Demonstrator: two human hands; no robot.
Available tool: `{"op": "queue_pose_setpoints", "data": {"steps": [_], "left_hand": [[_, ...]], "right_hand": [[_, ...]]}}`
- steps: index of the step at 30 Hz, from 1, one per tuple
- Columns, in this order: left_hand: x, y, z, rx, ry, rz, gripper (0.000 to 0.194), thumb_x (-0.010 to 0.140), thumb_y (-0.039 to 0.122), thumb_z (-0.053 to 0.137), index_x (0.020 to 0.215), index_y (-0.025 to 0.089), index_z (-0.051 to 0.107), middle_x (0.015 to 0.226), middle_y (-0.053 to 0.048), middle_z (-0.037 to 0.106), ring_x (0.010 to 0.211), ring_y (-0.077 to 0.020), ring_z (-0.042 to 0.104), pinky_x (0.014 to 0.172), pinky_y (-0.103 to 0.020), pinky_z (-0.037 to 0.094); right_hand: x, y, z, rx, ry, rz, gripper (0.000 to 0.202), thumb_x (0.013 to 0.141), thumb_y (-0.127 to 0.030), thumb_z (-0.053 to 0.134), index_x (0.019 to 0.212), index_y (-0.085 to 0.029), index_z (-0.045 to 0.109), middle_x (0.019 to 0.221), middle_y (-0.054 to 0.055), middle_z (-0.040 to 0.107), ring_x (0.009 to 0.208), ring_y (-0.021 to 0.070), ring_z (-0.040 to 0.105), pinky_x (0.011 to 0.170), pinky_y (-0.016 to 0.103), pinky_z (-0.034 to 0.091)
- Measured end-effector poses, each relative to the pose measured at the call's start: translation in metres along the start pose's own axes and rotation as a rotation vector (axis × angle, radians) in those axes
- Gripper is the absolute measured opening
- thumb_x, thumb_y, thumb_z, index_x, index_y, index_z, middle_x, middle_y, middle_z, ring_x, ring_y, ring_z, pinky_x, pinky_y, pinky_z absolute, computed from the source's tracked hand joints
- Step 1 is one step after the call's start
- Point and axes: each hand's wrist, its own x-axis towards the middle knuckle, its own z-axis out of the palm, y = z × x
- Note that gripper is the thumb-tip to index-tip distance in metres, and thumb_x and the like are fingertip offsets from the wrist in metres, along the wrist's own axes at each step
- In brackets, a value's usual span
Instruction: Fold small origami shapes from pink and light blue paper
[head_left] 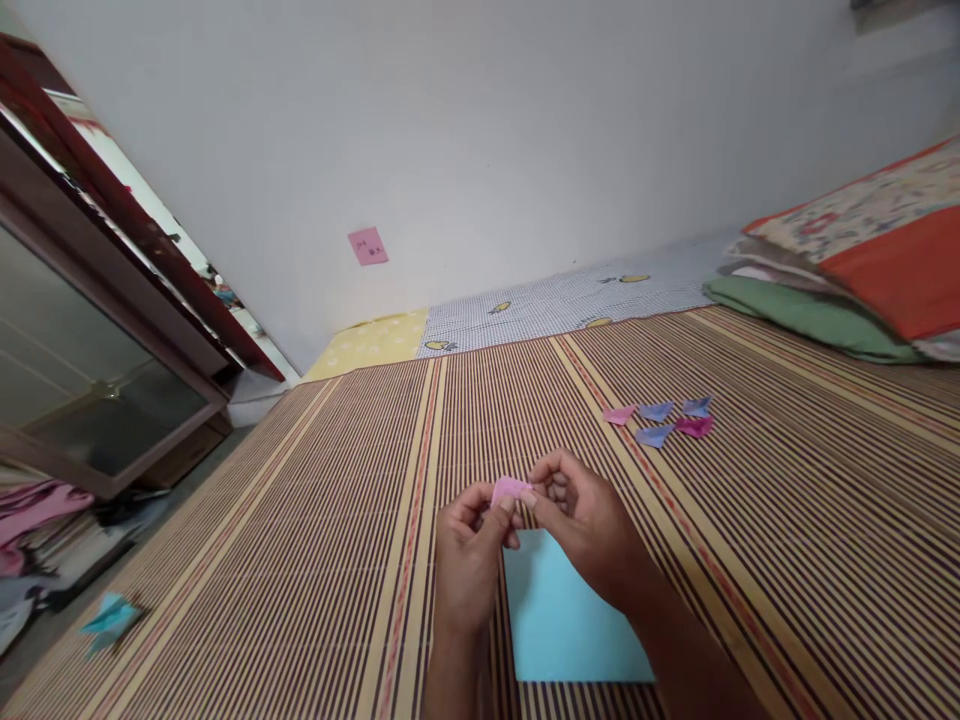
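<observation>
Both of my hands pinch a small folded pink paper piece (510, 489) above a striped bamboo mat (315, 520). My left hand (466, 560) grips its left side with thumb and fingers. My right hand (589, 530) holds its right edge. Under my hands lies a flat light blue paper sheet (566, 625). Further right on the mat sit several small folded paper pieces (664, 420), pink, blue and magenta, close together.
A pink sticky note (367, 246) hangs on the white wall. Folded blankets and a cushion (862, 270) pile at the right. A dark-framed glass cabinet (97, 330) stands at the left, with a blue folded paper (111, 615) on the floor below it.
</observation>
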Motion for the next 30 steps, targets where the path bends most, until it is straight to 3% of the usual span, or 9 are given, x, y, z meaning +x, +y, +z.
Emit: {"op": "queue_pose_setpoints", "data": {"steps": [5, 10, 16, 22, 26, 30], "left_hand": [[0.0, -0.004, -0.006, -0.012, -0.02, -0.023, 0.02, 0.089, 0.033, 0.071, 0.079, 0.015, 0.072, 0.067, 0.001, 0.062, 0.056, -0.0085, 0.05, 0.056, -0.021, 0.039], [-0.002, -0.001, -0.004, -0.006, -0.029, -0.017, 0.02, 0.089, 0.031, 0.072, 0.078, 0.015, 0.072, 0.067, 0.001, 0.061, 0.056, -0.0083, 0.05, 0.056, -0.022, 0.039], [0.0, -0.001, -0.001, 0.016, 0.001, -0.011, 0.021, 0.088, 0.031, 0.072, 0.076, 0.015, 0.072, 0.064, 0.002, 0.06, 0.055, -0.0084, 0.05, 0.056, -0.021, 0.04], [-0.001, 0.001, -0.004, -0.007, 0.036, -0.013, 0.019, 0.088, 0.033, 0.071, 0.081, 0.015, 0.073, 0.066, 0.001, 0.062, 0.056, -0.0086, 0.049, 0.054, -0.02, 0.04], [-0.001, 0.004, 0.0, 0.004, 0.06, -0.001, 0.019, 0.087, 0.032, 0.072, 0.079, 0.015, 0.072, 0.065, 0.001, 0.062, 0.056, -0.0092, 0.049, 0.054, -0.02, 0.04], [-0.001, 0.006, 0.005, 0.042, 0.056, 0.033, 0.022, 0.086, 0.032, 0.073, 0.072, 0.015, 0.069, 0.065, 0.001, 0.06, 0.058, -0.0096, 0.049, 0.054, -0.02, 0.04]], "right_hand": [[0.0, -0.004, -0.002, 0.017, -0.088, 0.05, 0.015, 0.091, -0.031, 0.059, 0.08, -0.021, 0.055, 0.067, -0.002, 0.057, 0.06, 0.0145, 0.056, 0.056, 0.026, 0.046], [-0.003, -0.007, 0.0, 0.013, -0.07, 0.041, 0.02, 0.092, -0.031, 0.059, 0.076, -0.021, 0.054, 0.065, -0.002, 0.057, 0.058, 0.014, 0.054, 0.054, 0.026, 0.042], [-0.001, 0.005, 0.004, 0.089, -0.035, 0.065, 0.02, 0.09, -0.03, 0.06, 0.074, -0.021, 0.053, 0.062, -0.005, 0.048, 0.056, 0.0123, 0.047, 0.052, 0.025, 0.037], [0.006, 0.009, -0.007, 0.283, -0.176, 0.161, 0.021, 0.091, -0.038, 0.058, 0.083, -0.018, 0.058, 0.068, -0.002, 0.055, 0.057, 0.0116, 0.047, 0.055, 0.025, 0.039], [0.007, 0.011, -0.006, 0.244, -0.141, 0.154, 0.031, 0.093, -0.043, 0.057, 0.074, -0.018, 0.055, 0.064, -0.003, 0.052, 0.055, 0.0111, 0.045, 0.053, 0.025, 0.037], [0.005, 0.013, 0.001, 0.198, -0.113, 0.143, 0.028, 0.092, -0.04, 0.057, 0.072, -0.02, 0.053, 0.06, -0.005, 0.049, 0.053, 0.0114, 0.043, 0.051, 0.025, 0.035]]}}
